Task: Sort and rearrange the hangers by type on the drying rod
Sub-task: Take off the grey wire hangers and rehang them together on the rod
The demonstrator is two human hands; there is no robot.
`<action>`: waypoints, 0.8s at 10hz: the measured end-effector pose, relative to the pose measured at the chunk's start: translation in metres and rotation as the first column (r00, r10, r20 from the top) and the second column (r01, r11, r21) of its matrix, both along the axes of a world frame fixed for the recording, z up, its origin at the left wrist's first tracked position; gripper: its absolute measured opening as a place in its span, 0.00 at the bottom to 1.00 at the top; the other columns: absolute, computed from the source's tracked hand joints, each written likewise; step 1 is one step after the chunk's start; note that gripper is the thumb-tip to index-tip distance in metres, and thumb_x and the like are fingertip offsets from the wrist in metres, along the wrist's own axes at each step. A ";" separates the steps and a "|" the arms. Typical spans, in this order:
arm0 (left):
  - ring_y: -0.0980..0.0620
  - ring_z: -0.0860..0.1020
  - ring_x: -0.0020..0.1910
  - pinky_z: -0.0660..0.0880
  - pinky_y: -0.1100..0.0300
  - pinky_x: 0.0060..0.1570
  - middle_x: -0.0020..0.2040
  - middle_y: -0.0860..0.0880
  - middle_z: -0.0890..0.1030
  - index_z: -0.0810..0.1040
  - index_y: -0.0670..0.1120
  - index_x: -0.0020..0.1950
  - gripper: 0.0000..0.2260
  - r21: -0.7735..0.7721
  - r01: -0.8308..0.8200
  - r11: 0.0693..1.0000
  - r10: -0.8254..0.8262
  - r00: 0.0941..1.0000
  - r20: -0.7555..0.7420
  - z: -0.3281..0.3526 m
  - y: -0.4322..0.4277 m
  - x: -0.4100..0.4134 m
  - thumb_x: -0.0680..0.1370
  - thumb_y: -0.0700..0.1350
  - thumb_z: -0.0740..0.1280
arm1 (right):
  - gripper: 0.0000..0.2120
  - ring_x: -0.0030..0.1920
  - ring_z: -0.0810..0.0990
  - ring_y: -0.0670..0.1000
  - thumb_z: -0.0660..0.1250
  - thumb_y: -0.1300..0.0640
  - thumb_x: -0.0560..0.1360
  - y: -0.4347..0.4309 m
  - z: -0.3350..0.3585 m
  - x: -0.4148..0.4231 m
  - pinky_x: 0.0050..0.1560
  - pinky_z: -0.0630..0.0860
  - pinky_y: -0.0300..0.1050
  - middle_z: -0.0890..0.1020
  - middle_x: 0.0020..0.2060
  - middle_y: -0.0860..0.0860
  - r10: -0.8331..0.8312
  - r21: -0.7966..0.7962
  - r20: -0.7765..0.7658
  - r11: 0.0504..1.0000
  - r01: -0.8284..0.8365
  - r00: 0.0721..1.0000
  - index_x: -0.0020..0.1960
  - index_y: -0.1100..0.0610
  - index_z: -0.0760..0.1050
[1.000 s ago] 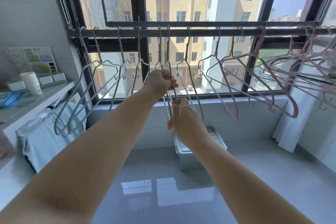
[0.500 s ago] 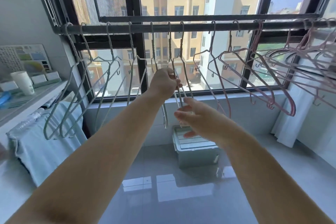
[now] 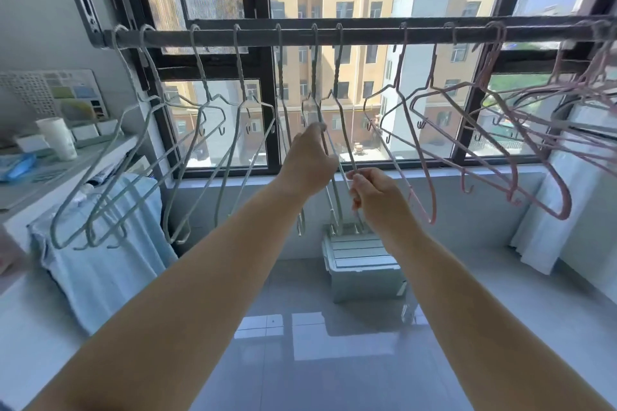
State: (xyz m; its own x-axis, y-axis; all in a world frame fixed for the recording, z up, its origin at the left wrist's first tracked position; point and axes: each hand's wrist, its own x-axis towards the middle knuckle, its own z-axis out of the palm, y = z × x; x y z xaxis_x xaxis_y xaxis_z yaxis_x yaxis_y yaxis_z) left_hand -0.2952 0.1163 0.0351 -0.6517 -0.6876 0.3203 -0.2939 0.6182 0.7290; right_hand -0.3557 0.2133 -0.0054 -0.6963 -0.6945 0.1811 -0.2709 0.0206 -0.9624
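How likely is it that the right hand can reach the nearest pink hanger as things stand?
Probably yes: the pink hanger hangs just right of the right hand, nothing between them. But that hand pinches a green hanger, so it would have to let go first.

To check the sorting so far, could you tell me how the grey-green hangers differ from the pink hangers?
The grey-green hangers hang on the left and middle of the rod; pink hangers on its right. Grey-green hangers sit spaced apart; pink hangers crowd and overlap at the far right. The left hand and right hand grip grey-green hangers; the pink hangers are untouched. Both kinds are thin and hook over the rod.
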 end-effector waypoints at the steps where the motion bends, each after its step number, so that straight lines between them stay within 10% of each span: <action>1: 0.46 0.63 0.70 0.61 0.54 0.70 0.71 0.43 0.62 0.62 0.45 0.70 0.25 -0.117 -0.036 0.992 0.034 0.999 -0.017 -0.004 0.010 0.000 0.74 0.35 0.61 | 0.10 0.30 0.69 0.47 0.52 0.58 0.80 -0.005 0.004 -0.002 0.33 0.66 0.43 0.71 0.29 0.49 -0.052 -0.092 0.055 0.994 0.057 0.997 0.51 0.59 0.71; 3: 0.53 0.69 0.67 0.60 0.70 0.63 0.68 0.46 0.71 0.68 0.43 0.68 0.20 -0.217 0.017 0.976 -0.059 0.980 -0.189 0.008 0.049 -0.004 0.77 0.32 0.56 | 0.09 0.35 0.71 0.47 0.53 0.57 0.80 -0.008 0.019 -0.009 0.32 0.66 0.40 0.72 0.35 0.47 -0.108 -0.094 -0.170 0.991 0.093 0.980 0.53 0.59 0.70; 4: 0.50 0.70 0.66 0.63 0.65 0.64 0.67 0.45 0.72 0.66 0.43 0.69 0.18 -0.100 0.083 0.992 -0.098 0.983 -0.157 0.011 0.061 -0.012 0.79 0.38 0.56 | 0.07 0.42 0.73 0.52 0.57 0.49 0.72 0.000 0.016 -0.014 0.46 0.73 0.48 0.69 0.36 0.45 -0.102 -0.107 -0.236 0.991 0.079 0.966 0.44 0.51 0.69; 5: 0.46 0.69 0.68 0.63 0.56 0.67 0.68 0.43 0.71 0.64 0.42 0.70 0.18 -0.029 0.090 0.995 -0.092 0.993 -0.068 0.009 0.067 -0.021 0.80 0.42 0.56 | 0.08 0.39 0.72 0.54 0.54 0.52 0.74 0.007 0.010 -0.025 0.38 0.70 0.47 0.71 0.34 0.49 -0.156 -0.049 -0.411 0.988 0.149 0.898 0.42 0.55 0.68; 7: 0.45 0.70 0.66 0.65 0.58 0.63 0.66 0.41 0.72 0.66 0.40 0.69 0.17 0.021 0.062 0.998 -0.061 0.996 -0.058 0.002 0.078 -0.031 0.81 0.43 0.56 | 0.05 0.46 0.73 0.53 0.57 0.59 0.77 0.010 0.008 -0.042 0.47 0.72 0.48 0.73 0.41 0.52 -0.101 -0.041 -0.251 0.995 0.094 0.963 0.43 0.52 0.66; 8: 0.45 0.70 0.66 0.65 0.57 0.65 0.67 0.41 0.72 0.66 0.40 0.69 0.17 0.032 0.057 0.998 -0.055 0.997 -0.054 0.000 0.078 -0.033 0.80 0.43 0.56 | 0.15 0.36 0.69 0.48 0.54 0.62 0.79 0.013 0.009 -0.044 0.35 0.66 0.40 0.68 0.33 0.47 -0.100 -0.035 -0.194 0.995 0.095 0.976 0.36 0.49 0.62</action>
State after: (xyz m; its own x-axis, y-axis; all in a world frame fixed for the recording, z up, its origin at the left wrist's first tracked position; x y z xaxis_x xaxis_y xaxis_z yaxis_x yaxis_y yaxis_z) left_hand -0.3278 0.1944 0.0355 -0.6721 -0.6613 0.3331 -0.2200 0.6079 0.7629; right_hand -0.3993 0.2259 0.0035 -0.7099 -0.6184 0.3371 -0.4518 0.0327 -0.8915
